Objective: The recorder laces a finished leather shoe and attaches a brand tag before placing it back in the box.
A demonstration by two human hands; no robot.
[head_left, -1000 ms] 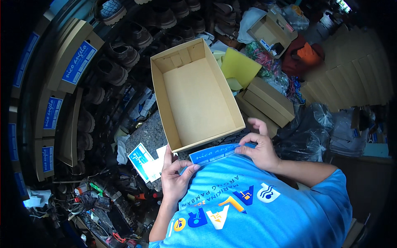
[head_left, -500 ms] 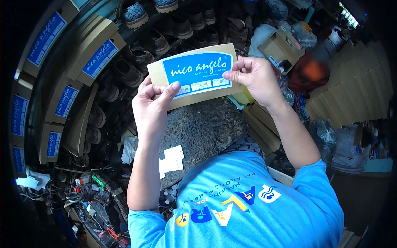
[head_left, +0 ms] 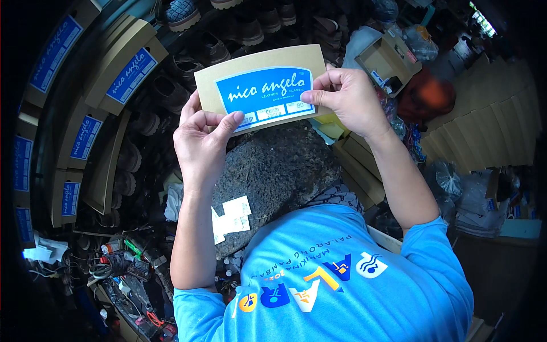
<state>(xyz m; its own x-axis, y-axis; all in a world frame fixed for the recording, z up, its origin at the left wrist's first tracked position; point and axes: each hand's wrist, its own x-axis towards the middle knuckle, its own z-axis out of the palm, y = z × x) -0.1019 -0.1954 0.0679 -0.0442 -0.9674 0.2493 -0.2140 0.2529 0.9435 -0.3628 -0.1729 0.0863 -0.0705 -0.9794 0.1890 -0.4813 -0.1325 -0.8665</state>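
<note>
Left hand (head_left: 199,139): clamped on the carton's (head_left: 259,61) left edge, thumb on the blue label's (head_left: 265,91) lower-left corner.
Right hand (head_left: 350,102): clamped on the carton's right edge, thumb on the label's right side.
Blue label: between both thumbs, on the carton's near face.
Dark lump (head_left: 279,165): below the carton, white slips (head_left: 233,216) on it.
Labelled boxes (head_left: 130,75): left of the carton.
Brown stack (head_left: 478,142): well right of the carton.
</note>
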